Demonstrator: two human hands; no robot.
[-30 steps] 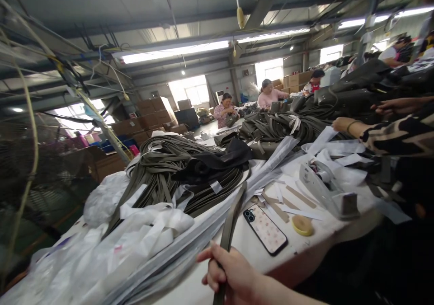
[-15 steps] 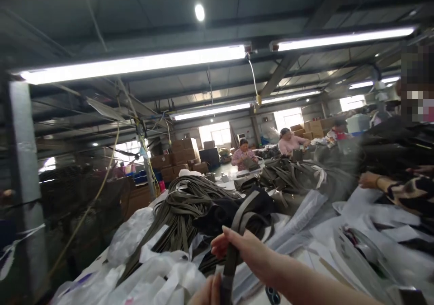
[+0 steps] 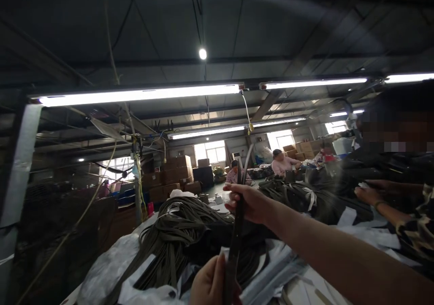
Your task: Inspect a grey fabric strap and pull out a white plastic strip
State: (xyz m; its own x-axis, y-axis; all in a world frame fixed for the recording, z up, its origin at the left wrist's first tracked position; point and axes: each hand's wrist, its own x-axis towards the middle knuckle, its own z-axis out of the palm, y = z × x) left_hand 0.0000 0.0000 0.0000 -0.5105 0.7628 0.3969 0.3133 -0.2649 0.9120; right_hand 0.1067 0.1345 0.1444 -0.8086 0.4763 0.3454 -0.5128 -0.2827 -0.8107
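A long dark olive strap [image 3: 237,232] runs upright between my two hands. My right hand [image 3: 249,202] grips it high up, at arm's length, and the strap's free end curves up above the fist. My left hand [image 3: 210,284] holds the same strap low down at the bottom edge of the view. Behind the strap lies a big heap of similar olive straps [image 3: 172,232] on the work table, mixed with white plastic wrapping [image 3: 105,269].
A co-worker's arm [image 3: 383,201] in a patterned sleeve reaches over the table at right, beside dark bags. Other people sit working far back near stacked cardboard boxes [image 3: 172,169]. A post stands at left; cables and tube lights hang overhead.
The view has tilted up toward the ceiling. My right hand has slid up along the strap and stretched it taut and upright, and my left hand has come into view holding its lower part.
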